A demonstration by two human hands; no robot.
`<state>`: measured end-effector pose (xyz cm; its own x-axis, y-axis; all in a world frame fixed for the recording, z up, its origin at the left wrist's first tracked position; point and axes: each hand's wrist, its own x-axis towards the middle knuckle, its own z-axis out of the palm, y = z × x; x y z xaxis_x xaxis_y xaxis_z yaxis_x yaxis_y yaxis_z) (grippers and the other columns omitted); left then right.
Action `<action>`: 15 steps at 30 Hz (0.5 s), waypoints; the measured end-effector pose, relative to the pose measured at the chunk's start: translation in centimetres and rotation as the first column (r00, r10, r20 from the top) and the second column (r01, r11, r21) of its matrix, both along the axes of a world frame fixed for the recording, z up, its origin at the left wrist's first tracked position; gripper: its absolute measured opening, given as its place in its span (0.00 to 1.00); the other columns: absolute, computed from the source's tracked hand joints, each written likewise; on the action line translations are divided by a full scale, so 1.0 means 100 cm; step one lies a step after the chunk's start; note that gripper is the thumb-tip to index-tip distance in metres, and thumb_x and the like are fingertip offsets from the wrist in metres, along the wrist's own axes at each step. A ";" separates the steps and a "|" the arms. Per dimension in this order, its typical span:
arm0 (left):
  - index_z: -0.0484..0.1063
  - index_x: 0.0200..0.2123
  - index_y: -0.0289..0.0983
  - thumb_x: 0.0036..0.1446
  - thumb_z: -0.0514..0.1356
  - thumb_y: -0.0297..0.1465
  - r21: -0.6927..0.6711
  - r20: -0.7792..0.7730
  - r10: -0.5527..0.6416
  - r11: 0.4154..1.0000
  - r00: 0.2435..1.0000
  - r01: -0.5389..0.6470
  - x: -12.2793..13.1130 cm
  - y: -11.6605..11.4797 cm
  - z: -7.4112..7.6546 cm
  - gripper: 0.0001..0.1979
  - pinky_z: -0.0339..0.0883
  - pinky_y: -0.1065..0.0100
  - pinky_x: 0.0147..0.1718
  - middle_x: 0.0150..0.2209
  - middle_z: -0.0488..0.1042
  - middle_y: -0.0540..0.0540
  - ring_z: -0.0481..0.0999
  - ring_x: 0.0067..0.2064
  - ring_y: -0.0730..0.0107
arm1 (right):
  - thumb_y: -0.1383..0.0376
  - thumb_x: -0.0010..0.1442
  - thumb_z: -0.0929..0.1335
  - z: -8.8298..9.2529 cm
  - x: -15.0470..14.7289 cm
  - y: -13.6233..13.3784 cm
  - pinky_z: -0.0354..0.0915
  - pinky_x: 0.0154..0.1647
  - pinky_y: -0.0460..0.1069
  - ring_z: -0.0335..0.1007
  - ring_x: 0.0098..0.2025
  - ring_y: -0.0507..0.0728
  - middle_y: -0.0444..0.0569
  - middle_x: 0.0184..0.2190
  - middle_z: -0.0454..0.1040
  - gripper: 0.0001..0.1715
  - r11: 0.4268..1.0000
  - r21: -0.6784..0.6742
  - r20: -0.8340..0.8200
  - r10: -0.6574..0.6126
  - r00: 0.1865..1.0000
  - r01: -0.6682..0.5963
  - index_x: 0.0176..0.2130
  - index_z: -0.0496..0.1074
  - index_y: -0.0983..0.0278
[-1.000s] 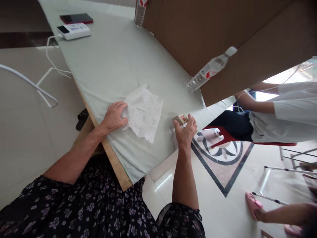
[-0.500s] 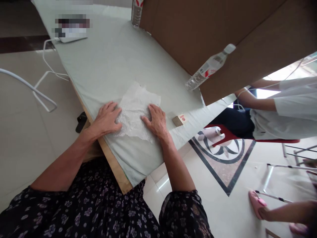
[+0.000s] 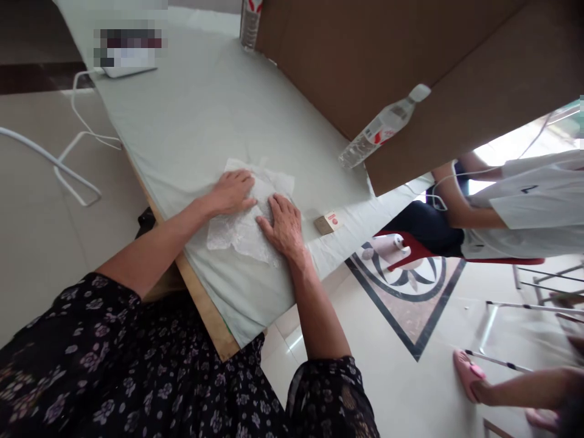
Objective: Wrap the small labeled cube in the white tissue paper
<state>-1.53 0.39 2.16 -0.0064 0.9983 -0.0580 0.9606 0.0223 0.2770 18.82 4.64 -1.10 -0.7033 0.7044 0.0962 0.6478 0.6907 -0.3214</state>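
Observation:
A crinkled, whitish translucent sheet (image 3: 241,234), which looks like thin plastic or bubble wrap, lies spread on the cloth-covered table (image 3: 182,115). My left hand (image 3: 233,193) rests flat on the sheet's upper left part, fingers stretched out. On its right side lies my right hand (image 3: 283,226), palm down with the thumb apart from the fingers. Neither hand grips anything. To the right of my right hand sits a small cardboard box (image 3: 326,223) with a red print.
Tall brown cardboard panels (image 3: 347,61) stand at the back right, with a clear plastic bottle (image 3: 381,131) against them. Another bottle (image 3: 250,27) stands farther back. A white device (image 3: 130,67) with cables is at the far left. A person in a white shirt (image 3: 538,201) sits at right.
My left hand has slid up and rightward from the sheet's left edge onto its upper part. My right hand has stayed nearly in place.

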 end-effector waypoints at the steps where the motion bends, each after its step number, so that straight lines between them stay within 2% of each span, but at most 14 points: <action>1: 0.64 0.69 0.34 0.69 0.56 0.40 0.013 -0.007 0.031 0.999 1.000 -0.031 -0.008 -0.001 -0.006 0.30 0.49 0.46 0.73 0.76 0.57 0.32 0.54 0.77 0.45 | 0.50 0.72 0.66 0.000 0.000 0.000 0.52 0.76 0.65 0.55 0.76 0.68 0.61 0.74 0.62 0.36 1.000 -0.002 -0.008 0.004 1.000 -0.004 0.70 0.65 0.66; 3: 0.61 0.71 0.34 0.71 0.54 0.42 0.038 -0.019 0.081 0.996 0.997 -0.080 -0.018 -0.007 -0.013 0.31 0.46 0.43 0.74 0.77 0.54 0.32 0.51 0.78 0.44 | 0.50 0.72 0.66 -0.001 0.000 0.000 0.53 0.75 0.64 0.55 0.76 0.68 0.61 0.74 0.62 0.36 1.000 -0.002 -0.023 0.008 1.000 -0.008 0.70 0.65 0.66; 5: 0.61 0.71 0.32 0.71 0.53 0.42 0.053 -0.037 0.119 0.992 0.992 -0.117 -0.018 -0.015 -0.013 0.31 0.45 0.40 0.74 0.76 0.55 0.30 0.52 0.78 0.43 | 0.50 0.72 0.66 -0.002 0.000 0.001 0.53 0.75 0.65 0.56 0.76 0.67 0.61 0.74 0.63 0.36 1.000 0.001 -0.037 0.012 0.999 -0.012 0.70 0.65 0.66; 9: 0.70 0.64 0.31 0.68 0.57 0.38 0.112 -0.068 0.196 0.976 0.978 -0.188 0.007 -0.031 -0.001 0.26 0.46 0.35 0.72 0.72 0.63 0.27 0.55 0.76 0.37 | 0.49 0.72 0.66 -0.006 0.000 0.002 0.55 0.74 0.65 0.57 0.75 0.67 0.60 0.73 0.64 0.36 1.000 0.011 -0.065 0.024 0.998 -0.024 0.69 0.66 0.65; 11: 0.71 0.63 0.30 0.67 0.58 0.37 0.183 -0.040 0.102 0.979 0.994 -0.093 0.021 -0.038 0.003 0.26 0.45 0.40 0.74 0.73 0.61 0.28 0.53 0.77 0.39 | 0.50 0.72 0.66 -0.006 0.001 0.003 0.55 0.74 0.65 0.58 0.75 0.68 0.62 0.73 0.65 0.35 1.000 0.019 -0.066 0.026 0.997 -0.025 0.69 0.66 0.66; 13: 0.68 0.66 0.30 0.67 0.58 0.39 0.168 -0.023 -0.007 0.986 1.000 0.011 0.029 -0.044 0.000 0.29 0.48 0.43 0.74 0.74 0.60 0.29 0.54 0.77 0.41 | 0.50 0.72 0.66 -0.006 0.001 0.003 0.56 0.74 0.65 0.58 0.75 0.68 0.63 0.72 0.65 0.35 0.999 0.025 -0.062 0.022 0.998 -0.021 0.68 0.67 0.67; 15: 0.65 0.68 0.29 0.67 0.57 0.42 0.113 -0.030 -0.013 0.993 0.999 0.016 0.028 -0.051 -0.008 0.32 0.50 0.44 0.74 0.74 0.60 0.28 0.55 0.77 0.42 | 0.51 0.72 0.67 -0.007 0.001 0.003 0.56 0.74 0.65 0.58 0.75 0.68 0.63 0.72 0.65 0.35 1.000 0.025 -0.060 0.016 0.998 -0.014 0.68 0.67 0.67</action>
